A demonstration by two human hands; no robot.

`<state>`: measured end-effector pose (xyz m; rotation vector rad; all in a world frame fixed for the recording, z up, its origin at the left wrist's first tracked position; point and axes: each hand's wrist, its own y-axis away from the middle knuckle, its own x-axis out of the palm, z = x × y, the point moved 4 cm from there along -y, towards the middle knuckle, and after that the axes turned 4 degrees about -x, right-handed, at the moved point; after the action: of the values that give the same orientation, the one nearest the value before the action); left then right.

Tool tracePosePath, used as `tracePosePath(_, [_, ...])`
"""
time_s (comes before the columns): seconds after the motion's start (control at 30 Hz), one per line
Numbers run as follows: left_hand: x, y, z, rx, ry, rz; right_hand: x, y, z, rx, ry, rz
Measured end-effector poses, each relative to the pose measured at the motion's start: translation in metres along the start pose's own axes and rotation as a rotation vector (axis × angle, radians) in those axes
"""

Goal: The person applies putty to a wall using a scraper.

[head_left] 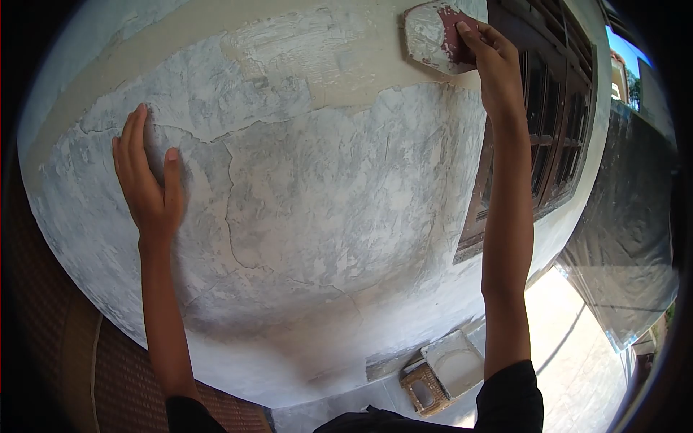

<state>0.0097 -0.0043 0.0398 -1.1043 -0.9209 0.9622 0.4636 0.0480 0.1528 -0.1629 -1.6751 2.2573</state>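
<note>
Looking down at a pale floor, greyish in the shade and really bright in the sun over on the right, with a thin dark shadow line running across the lit bit. Got a squarish whitish tub sitting on it with pale stuff inside, plus a brown, woven-looking basket right beside it, holding something roundish and grey, too small to make out.

No writing, label, brand, number or sign can be read anywhere in the head view (not even out at its edges)
</note>
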Motion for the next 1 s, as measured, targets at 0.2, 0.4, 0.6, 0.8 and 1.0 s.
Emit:
tracePosePath(0.2, [0.0,0.001,0.001,0.003,-0.007,0.001,0.0,0.003,-0.007,-0.029,0.049,0.055])
tracePosePath(0.4, [0.0,0.001,0.0,0.003,-0.009,0.0,0.013,-0.002,-0.004,-0.095,0.006,0.084])
tracePosePath(0.6, [-0.001,0.0,0.0,-0.009,-0.004,-0.002,-0.003,-0.004,-0.004,-0.017,0.023,-0.01])
tracePosePath(0.8, [0.0,0.001,0.0,-0.005,-0.005,0.0,-0.003,-0.011,-0.007,-0.111,0.032,0.076])
tracePosePath(1.0, [0.0,0.0,0.0,0.0,-0.003,0.001,0.01,-0.029,0.033,-0.251,0.146,0.214])
